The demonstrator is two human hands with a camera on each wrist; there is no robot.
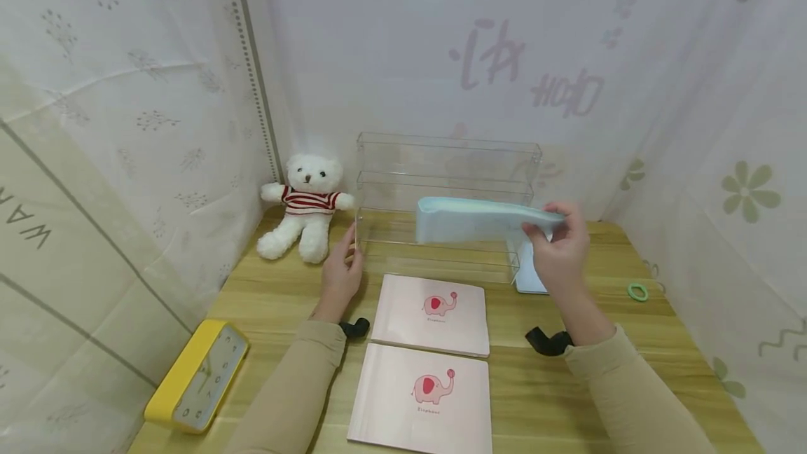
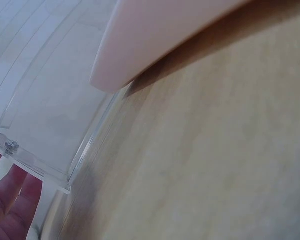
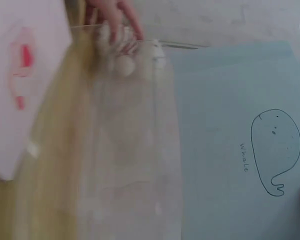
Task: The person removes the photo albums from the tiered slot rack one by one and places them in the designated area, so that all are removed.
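My right hand point(image 1: 564, 244) pinches a light blue notebook point(image 1: 469, 221) by its right end, thumb in front. It is held up in front of a clear acrylic rack point(image 1: 441, 270) with several tiers. A whale drawing shows on the notebook's cover point(image 3: 230, 130) in the right wrist view. My left hand point(image 1: 342, 273) touches the rack's left side panel, its fingers point(image 2: 20, 202) extended along the outside; the thumb is hidden in the left wrist view. Two pink elephant notebooks, one farther point(image 1: 403, 314) and one nearer point(image 1: 387, 398), lie in front of the rack.
A white teddy bear point(image 1: 309, 205) in a striped sweater sits left of the rack. At the front left stands a yellow clock point(image 1: 195, 377). Another light blue notebook point(image 1: 531, 273) lies by the rack's right end. A green ring point(image 1: 637, 292) lies at the right.
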